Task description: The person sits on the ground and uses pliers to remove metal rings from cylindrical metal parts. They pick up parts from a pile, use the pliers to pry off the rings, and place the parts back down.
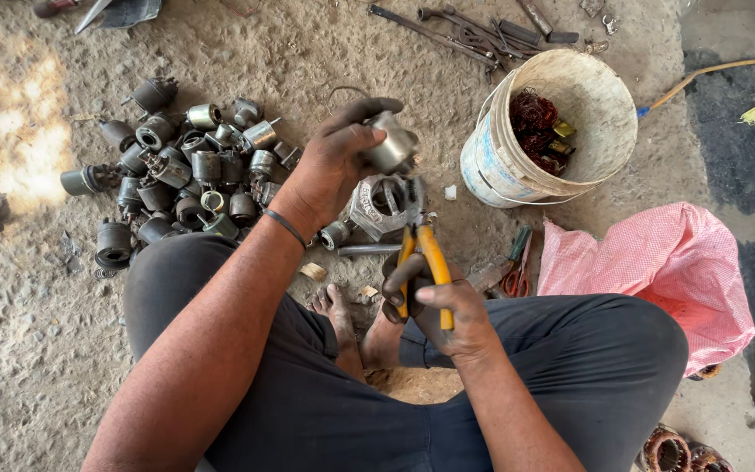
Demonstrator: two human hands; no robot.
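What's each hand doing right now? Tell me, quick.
Left hand: closed around a small metal cylinder.
Right hand: closed on the yellow-handled pliers.

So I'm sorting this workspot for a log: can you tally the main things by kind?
Hands: 2 (left hand, right hand)
Metal cylinder held: 1
Yellow-handled pliers: 1
White bucket: 1
Pink sack: 1
Total: 6
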